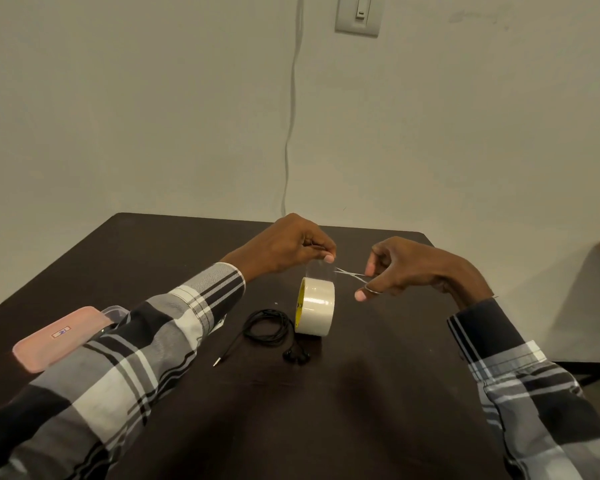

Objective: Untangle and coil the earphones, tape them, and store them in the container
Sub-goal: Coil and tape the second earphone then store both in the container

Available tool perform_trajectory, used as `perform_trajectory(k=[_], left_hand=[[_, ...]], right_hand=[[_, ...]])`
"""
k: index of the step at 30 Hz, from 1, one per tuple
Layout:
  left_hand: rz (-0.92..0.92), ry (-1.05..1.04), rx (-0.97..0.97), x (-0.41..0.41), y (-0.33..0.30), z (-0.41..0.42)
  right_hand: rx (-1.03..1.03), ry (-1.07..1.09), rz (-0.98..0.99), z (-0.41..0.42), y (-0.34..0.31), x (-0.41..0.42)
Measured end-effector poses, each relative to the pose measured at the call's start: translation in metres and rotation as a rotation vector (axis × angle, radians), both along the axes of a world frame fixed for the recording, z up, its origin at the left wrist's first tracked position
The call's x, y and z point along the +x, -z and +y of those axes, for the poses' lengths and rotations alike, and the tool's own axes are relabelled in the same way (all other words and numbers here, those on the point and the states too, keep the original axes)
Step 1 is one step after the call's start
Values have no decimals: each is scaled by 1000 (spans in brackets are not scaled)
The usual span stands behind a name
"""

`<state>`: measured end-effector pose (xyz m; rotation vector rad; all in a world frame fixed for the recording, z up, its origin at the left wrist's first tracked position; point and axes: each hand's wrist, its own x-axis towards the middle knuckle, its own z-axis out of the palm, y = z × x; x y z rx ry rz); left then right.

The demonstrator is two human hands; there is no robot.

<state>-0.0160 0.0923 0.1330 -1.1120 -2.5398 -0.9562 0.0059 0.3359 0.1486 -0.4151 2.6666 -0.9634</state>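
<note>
Head view: left hand pinches tape strip; right hand grips what look like scissors.

Dark table, wall switch, white cable down the wall.

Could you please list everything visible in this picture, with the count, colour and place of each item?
Earphones: one pair, black, coiled on the table beside the tape roll.
Tape roll: one, cream, standing on edge mid-table, with a clear strip pulled upward.
Scissors: one small pair, silver, blades open at the strip.
Container lid: one, pink, on the table's left side.
Container: one, clear, mostly hidden behind the left sleeve.
Table: one, dark brown.
Wall switch: one, pale, upper wall.
Cable: one, white, running down the wall.
Left hand: pinches the strip's end.
Right hand: holds the scissors.
</note>
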Motion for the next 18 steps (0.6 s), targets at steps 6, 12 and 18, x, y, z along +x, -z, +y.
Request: perform_trajectory(k=[6, 12, 18], left_hand=[[-23, -4, 12, 1, 0, -1], [-35, -3, 0, 3, -3, -1], [-6, 7, -13, 4, -1, 0]], right_hand=[[-17, -23, -19, -4, -1, -2], [-31, -46, -16, -6, 1, -6], [-31, -61, 3, -6, 2, -6]])
